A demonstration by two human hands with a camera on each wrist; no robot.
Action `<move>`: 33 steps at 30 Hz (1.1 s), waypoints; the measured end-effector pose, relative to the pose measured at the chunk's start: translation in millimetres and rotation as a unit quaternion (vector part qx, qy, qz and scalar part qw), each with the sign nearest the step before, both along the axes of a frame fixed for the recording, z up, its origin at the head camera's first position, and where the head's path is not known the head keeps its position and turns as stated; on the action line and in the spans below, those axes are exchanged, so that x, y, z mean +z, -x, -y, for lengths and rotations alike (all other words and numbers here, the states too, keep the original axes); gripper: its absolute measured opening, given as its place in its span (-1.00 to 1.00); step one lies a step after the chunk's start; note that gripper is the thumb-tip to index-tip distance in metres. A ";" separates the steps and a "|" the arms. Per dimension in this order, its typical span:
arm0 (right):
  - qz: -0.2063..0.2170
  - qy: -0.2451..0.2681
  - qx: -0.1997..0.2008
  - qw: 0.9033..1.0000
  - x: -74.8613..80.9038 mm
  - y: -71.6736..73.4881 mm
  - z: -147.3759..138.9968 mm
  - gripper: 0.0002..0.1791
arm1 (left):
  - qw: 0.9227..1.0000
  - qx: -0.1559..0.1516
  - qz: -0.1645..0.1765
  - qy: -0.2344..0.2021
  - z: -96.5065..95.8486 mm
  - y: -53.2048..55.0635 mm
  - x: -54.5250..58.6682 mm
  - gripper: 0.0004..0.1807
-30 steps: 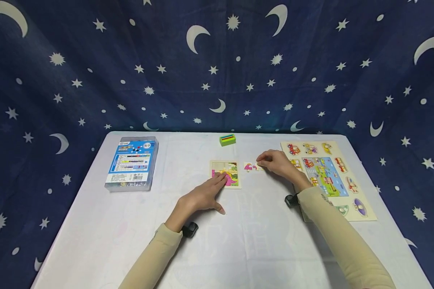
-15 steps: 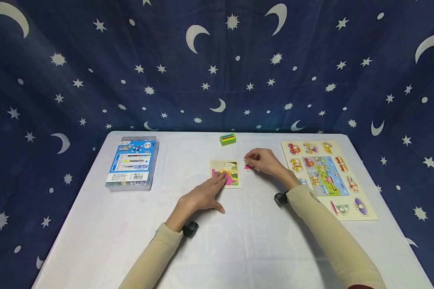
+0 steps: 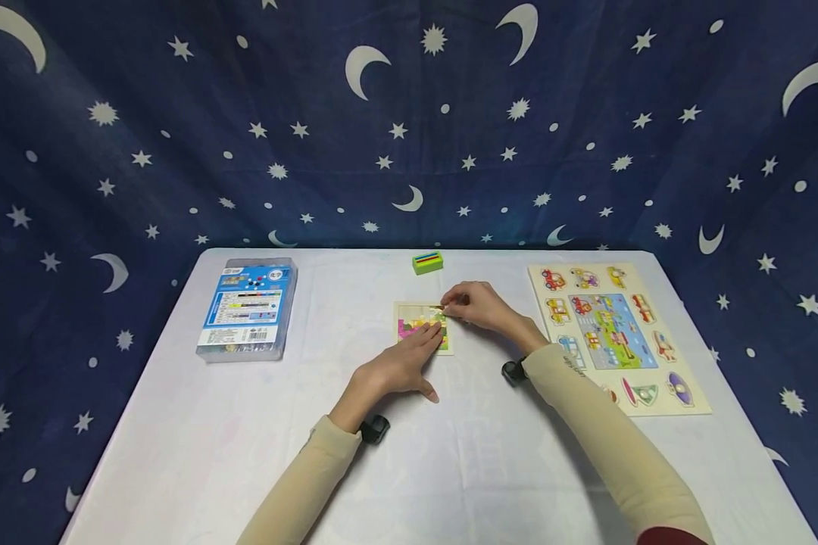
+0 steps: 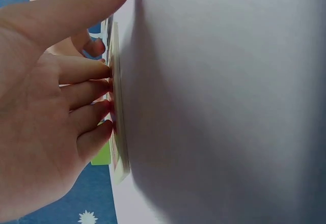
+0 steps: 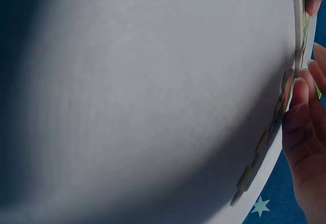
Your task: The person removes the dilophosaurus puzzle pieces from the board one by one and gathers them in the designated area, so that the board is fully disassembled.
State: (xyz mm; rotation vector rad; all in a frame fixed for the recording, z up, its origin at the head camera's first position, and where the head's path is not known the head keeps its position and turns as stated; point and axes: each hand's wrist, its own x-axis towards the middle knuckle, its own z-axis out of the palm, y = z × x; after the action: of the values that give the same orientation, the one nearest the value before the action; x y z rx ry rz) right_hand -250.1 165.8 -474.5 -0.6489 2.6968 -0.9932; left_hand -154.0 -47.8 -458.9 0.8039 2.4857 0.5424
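A small square jigsaw puzzle (image 3: 406,330) in a pale wooden tray lies mid-table, its picture pink, yellow and green. Across its lower right part rest the straight, close-set fingers of my left hand (image 3: 391,371). In the left wrist view those fingertips touch the puzzle surface, and the left thumb stands apart. My right hand (image 3: 480,306) is at the tray's upper right corner, thumb and fingers pinching a puzzle piece that they mostly hide. Loose puzzle pieces (image 5: 260,145) lie in a row beside the tray in the right wrist view; in the head view my right hand covers them.
A larger peg puzzle board (image 3: 555,288) with vehicle pictures lies on the right. A clear plastic case with a blue label (image 3: 248,303) is at the left. Behind the small tray sits a green block (image 3: 427,263). A star-patterned dark cloth (image 3: 327,174) hangs behind the table.
My right hand has moved left from the loose pieces to the tray's upper right corner. My left hand has slid slightly right over the puzzle, uncovering more of its left side.
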 end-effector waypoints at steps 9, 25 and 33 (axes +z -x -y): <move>-0.002 -0.004 0.014 1.000 -0.4 2.6 6.5 -0.80 | 1.000 0.003 0.002 0.009 -1.2 -0.1 -0.3 0.27; -0.003 -0.023 0.008 1.000 -1.6 2.2 12.8 -0.87 | 1.000 -0.002 -0.002 0.010 -0.9 0.5 -2.2 0.25; -0.004 -0.022 0.009 1.000 -1.0 1.4 13.0 -0.76 | 1.000 -0.001 -0.001 0.007 -0.6 0.3 -1.2 0.25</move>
State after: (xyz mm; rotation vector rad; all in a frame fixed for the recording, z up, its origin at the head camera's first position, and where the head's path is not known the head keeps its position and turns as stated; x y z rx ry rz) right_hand -251.5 152.8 -475.6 -0.6698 2.7073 -0.9263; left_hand -154.3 -47.1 -460.1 0.8020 2.4867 0.5234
